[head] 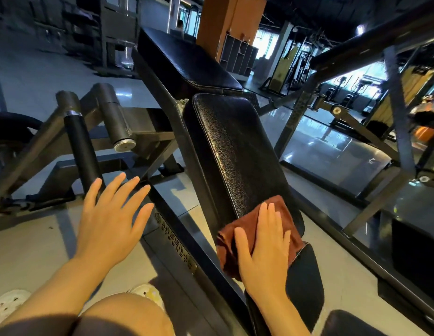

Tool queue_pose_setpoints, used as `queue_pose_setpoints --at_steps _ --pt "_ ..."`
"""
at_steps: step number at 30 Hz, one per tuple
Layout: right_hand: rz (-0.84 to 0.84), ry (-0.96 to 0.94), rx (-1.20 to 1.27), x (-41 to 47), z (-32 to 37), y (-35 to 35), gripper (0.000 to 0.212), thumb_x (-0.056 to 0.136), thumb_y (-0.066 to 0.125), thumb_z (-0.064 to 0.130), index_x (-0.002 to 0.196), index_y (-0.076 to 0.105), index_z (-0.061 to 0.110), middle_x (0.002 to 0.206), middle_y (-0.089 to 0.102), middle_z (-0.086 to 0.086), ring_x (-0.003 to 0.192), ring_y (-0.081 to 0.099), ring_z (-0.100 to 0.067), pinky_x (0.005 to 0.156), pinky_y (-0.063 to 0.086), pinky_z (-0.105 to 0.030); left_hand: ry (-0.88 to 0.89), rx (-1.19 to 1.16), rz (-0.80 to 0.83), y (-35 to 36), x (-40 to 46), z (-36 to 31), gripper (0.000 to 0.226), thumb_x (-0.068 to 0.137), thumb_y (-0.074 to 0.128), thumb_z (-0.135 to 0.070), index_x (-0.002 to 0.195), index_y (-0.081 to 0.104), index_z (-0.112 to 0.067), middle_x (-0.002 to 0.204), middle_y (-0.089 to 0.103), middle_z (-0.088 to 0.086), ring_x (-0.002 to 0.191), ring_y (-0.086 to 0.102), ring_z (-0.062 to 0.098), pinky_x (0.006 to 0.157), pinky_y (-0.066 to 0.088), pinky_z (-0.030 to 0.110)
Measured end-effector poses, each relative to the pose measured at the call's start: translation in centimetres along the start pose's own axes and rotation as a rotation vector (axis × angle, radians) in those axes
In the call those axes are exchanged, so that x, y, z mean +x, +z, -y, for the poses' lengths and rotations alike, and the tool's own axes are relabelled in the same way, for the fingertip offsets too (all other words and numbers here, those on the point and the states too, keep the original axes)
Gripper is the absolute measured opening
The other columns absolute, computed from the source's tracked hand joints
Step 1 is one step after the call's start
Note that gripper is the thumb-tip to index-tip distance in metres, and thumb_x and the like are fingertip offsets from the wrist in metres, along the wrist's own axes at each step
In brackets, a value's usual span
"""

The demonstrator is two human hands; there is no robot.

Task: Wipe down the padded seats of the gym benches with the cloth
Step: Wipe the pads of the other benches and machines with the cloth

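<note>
A black padded bench seat (237, 151) runs from the centre toward me, with a second black pad (184, 61) beyond it and a smaller pad (305, 282) nearer me. A brown cloth (237, 236) lies over the near end of the long pad. My right hand (264, 248) presses flat on the cloth with straight fingers. My left hand (111, 214) hovers open, fingers spread, to the left of the bench above the floor and frame, touching nothing.
Black steel frame bars (177, 226) run beside the bench. Foam roller posts (82, 141) stand at left. A slanted rack frame (395, 112) crosses the right side. My knees (124, 316) and white shoes (148, 292) show at bottom. Shiny floor lies around.
</note>
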State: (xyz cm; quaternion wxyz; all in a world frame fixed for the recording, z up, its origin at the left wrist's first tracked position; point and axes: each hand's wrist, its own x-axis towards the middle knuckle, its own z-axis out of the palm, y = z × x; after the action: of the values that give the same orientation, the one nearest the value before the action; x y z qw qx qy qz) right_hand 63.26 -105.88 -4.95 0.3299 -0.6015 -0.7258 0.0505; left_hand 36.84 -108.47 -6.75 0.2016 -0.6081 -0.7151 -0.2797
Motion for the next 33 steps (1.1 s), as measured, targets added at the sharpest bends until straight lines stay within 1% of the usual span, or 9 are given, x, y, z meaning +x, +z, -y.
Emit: queue_pose_setpoints --at_steps 3,8,12,15,20,23,26,30,33 --pt "0.067 -0.105 -0.049 2.4 2.0 -0.1 0.073 0.087 0.013 0.072 0.147 -0.011 0.036 0.156 -0.01 0.016 0.146 -0.01 -0.006 0.117 -0.012 -0.034 -0.007 0.003 -0.004 0.0 0.0 -0.1 0.054 0.096 0.032 -0.043 0.123 0.065 -0.01 0.13 0.061 0.013 0.132 0.045 0.032 0.113 0.021 0.053" --pt "0.104 -0.309 0.016 12.8 8.5 0.0 0.059 0.104 0.022 0.048 0.156 0.005 0.027 0.164 0.002 0.005 0.15 -0.003 -0.014 0.121 -0.005 -0.048 -0.016 0.026 0.014 -0.1 0.1 -0.1 0.056 0.096 0.03 -0.045 0.126 0.063 -0.011 0.132 0.06 0.015 0.132 0.046 0.033 0.114 0.02 0.052" --pt "0.122 -0.287 0.052 21.8 12.7 0.7 0.059 0.104 0.019 0.05 0.157 0.012 0.026 0.164 0.007 0.003 0.151 0.002 -0.018 0.12 -0.003 -0.054 0.003 0.014 0.004 0.2 0.2 0.3 0.063 0.1 0.021 -0.05 0.125 0.065 -0.012 0.131 0.061 0.011 0.133 0.043 0.029 0.115 0.017 0.049" --pt "0.1 -0.28 0.047 24.0 11.1 1.0 0.06 0.102 0.019 0.053 0.155 0.018 0.025 0.163 0.015 0.002 0.15 0.011 -0.019 0.119 0.004 -0.057 0.011 -0.002 0.0 0.2 0.1 0.5 0.066 0.101 0.017 -0.051 0.125 0.065 -0.013 0.131 0.061 0.01 0.134 0.042 0.028 0.116 0.015 0.048" --pt "0.012 -0.137 0.046 20.3 3.6 0.6 0.071 0.09 0.009 0.064 0.138 0.038 0.02 0.141 0.043 -0.006 0.132 0.04 -0.027 0.107 0.028 -0.064 -0.004 -0.001 -0.035 0.0 0.0 0.2 0.058 0.099 0.026 -0.047 0.123 0.066 -0.012 0.132 0.06 0.012 0.134 0.042 0.029 0.117 0.011 0.051" --pt "0.023 0.04 0.014 16.0 -1.3 -0.2 0.073 0.091 0.009 0.062 0.144 0.032 0.017 0.148 0.039 -0.008 0.136 0.037 -0.03 0.109 0.026 -0.063 -0.066 0.006 -0.028 -0.3 0.0 -0.2 0.053 0.093 0.035 -0.043 0.123 0.066 -0.011 0.131 0.06 0.013 0.134 0.042 0.031 0.117 0.004 0.053" --pt "0.009 0.129 0.017 12.1 -1.8 -0.9 0.075 0.09 0.009 0.058 0.142 0.034 0.01 0.147 0.04 -0.016 0.134 0.037 -0.037 0.112 0.025 -0.059 -0.081 0.0 -0.009 -0.4 0.0 -0.5 0.053 0.092 0.036 -0.042 0.123 0.065 -0.01 0.131 0.06 0.013 0.134 0.042 0.032 0.117 0.001 0.051" --pt "0.053 0.035 0.037 6.3 2.8 -0.6 0.065 0.099 0.023 0.05 0.156 0.012 0.021 0.161 0.018 -0.001 0.149 0.015 -0.022 0.122 0.004 -0.046 -0.079 0.01 0.006 -0.6 0.0 -0.6 0.053 0.093 0.036 -0.042 0.123 0.065 -0.011 0.132 0.06 0.013 0.134 0.043 0.032 0.117 0.005 0.054" --pt "-0.035 -0.205 -0.132 4.3 5.0 1.0 0.075 0.097 0.045 0.046 0.156 0.01 0.016 0.163 0.013 -0.003 0.15 0.011 -0.024 0.121 0.006 -0.047 -0.083 0.017 0.024 -0.7 0.0 -0.5 0.054 0.093 0.035 -0.044 0.124 0.065 -0.012 0.133 0.059 0.013 0.135 0.042 0.031 0.116 0.006 0.055"
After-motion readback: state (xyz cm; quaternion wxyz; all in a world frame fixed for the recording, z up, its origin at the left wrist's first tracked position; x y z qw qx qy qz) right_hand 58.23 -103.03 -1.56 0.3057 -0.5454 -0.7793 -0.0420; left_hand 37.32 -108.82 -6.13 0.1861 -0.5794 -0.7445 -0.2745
